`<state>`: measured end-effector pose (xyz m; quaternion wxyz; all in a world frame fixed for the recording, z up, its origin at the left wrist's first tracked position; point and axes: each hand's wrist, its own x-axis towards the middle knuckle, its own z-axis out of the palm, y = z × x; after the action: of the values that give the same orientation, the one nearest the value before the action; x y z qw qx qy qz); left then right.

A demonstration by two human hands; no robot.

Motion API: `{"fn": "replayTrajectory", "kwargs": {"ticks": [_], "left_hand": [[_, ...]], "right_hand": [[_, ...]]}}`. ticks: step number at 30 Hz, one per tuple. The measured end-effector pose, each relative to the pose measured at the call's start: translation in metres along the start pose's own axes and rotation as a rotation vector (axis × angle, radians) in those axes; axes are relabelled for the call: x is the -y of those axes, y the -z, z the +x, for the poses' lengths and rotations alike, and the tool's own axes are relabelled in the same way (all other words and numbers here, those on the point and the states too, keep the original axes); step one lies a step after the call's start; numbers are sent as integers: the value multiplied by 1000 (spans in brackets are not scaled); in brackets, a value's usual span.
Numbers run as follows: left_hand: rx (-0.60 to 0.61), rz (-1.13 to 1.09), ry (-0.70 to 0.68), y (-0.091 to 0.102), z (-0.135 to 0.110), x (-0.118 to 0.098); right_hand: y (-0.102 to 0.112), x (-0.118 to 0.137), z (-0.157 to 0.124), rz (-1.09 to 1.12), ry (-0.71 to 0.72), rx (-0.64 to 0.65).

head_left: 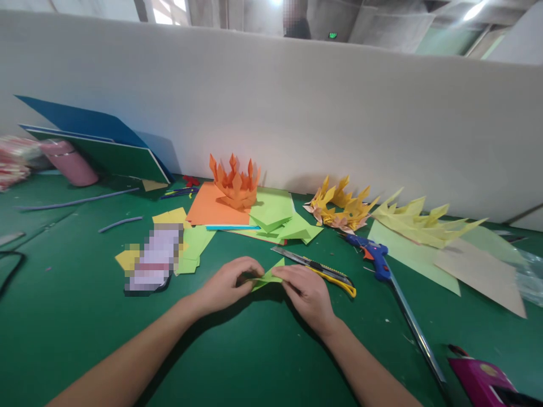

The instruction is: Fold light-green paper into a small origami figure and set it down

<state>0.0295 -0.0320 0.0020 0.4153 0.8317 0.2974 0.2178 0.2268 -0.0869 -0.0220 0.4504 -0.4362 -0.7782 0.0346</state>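
My left hand (229, 284) and my right hand (306, 291) meet at the middle of the green table (85, 339). Both pinch a small folded piece of light green paper (270, 275) between their fingers, just above the tabletop. A point of the paper sticks up between the two hands. Right behind my right hand lie a yellow utility knife (333, 276) and a metal ruler (297, 258).
An orange paper crown (234, 182) stands on orange and green sheets (271, 217) by the white partition. Yellow spiky paper shapes (343, 206) and pale sheets (424, 249) lie right, with a blue glue gun (373, 257). Blue and green boards (97, 147) lean left; a pink object (479, 379) sits bottom right.
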Motion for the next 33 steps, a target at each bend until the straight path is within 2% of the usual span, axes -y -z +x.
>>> {"fn": "replayTrajectory", "kwargs": {"ticks": [5, 9, 12, 16, 20, 27, 30, 33], "left_hand": [[-103, -18, 90, -5, 3, 6], [-234, -223, 219, -6, 4, 11], [-283, -379, 330, -6, 5, 8], [-259, -577, 457, -8, 5, -1], [-218, -772, 464, -8, 5, -5], [-238, -775, 547, 0, 4, -3], [-230, -813, 530, 0, 4, -5], [-238, -837, 513, -4, 4, -6]], "right_hand": [[0, 1, -1, 17, 21, -50], [-2, 1, -1, -37, -1, -90], [-2, 1, -1, -64, 50, -57], [-2, 1, -1, -8, 79, 16], [-2, -1, -2, 66, -6, 25], [-1, 6, 0, 261, -33, 105], [-1, 8, 1, 336, -139, 56], [-3, 5, 0, 400, -303, -47]]}}
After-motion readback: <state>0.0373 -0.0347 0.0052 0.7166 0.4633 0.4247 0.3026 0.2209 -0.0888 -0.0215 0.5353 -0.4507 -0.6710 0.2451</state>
